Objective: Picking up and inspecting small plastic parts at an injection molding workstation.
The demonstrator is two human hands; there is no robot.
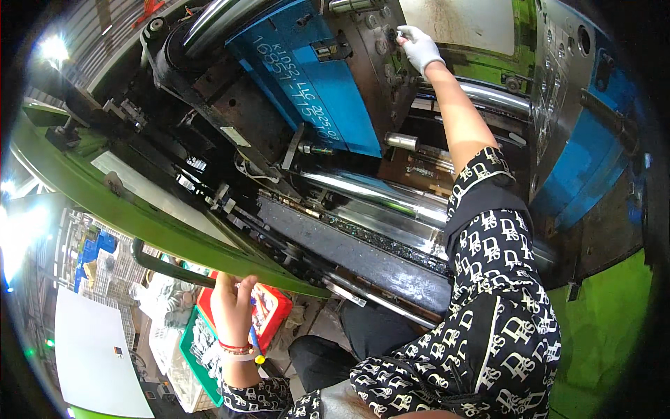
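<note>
Green machine frame (132, 192) flanks polished rods (377, 193) in the head view, red bin (285, 307) and green bin (187, 347) lower left. Gloved right hand (419, 50) stretches up to the blue mould block's steel face (370, 66), bare left hand (234, 307) rises at a dark handle (171, 274); I cannot tell either grip.

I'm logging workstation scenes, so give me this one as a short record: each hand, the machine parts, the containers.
Left hand: bare, at the curved dark green tubular handle; grip unclear
Right hand: white-gloved, at the face of a blue-sided steel block; anything held is too small to tell
Facing block: second blue-sided steel block
Bar: shiny cylindrical metal bar
Containers: red plastic bin, green plastic bin, both holding items
</note>
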